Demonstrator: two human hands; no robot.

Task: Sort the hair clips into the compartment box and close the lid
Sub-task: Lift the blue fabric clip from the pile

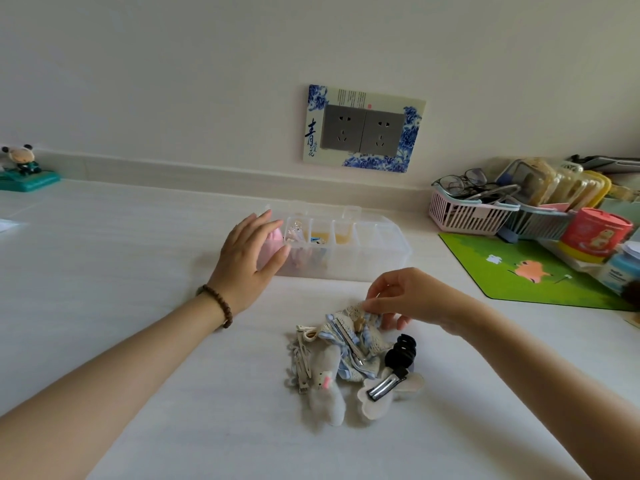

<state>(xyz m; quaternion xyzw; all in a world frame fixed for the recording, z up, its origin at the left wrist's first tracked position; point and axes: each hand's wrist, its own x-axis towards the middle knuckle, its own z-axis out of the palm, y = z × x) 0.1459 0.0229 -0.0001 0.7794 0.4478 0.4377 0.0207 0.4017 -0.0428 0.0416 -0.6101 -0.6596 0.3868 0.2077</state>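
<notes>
A clear plastic compartment box [374,252] stands on the white table, its lid folded back behind it. The left compartments hold a pink item [273,242] and several small clips. My left hand [247,258] rests with straight fingers against the box's left end. Near me lies a pile of hair clips: a blue lace bow clip [349,341], a grey plush cat clip [323,382], metal snap clips [301,362], a black claw clip [401,351] and a grey felt clip [384,393]. My right hand [405,299] pinches the lace bow clip's upper edge.
At the right stand a pink basket [460,213] with glasses, a rack of boxes, a red tin [592,233] and a green mat [530,268]. A figurine [24,168] sits at the far left. A socket plate [363,129] is on the wall.
</notes>
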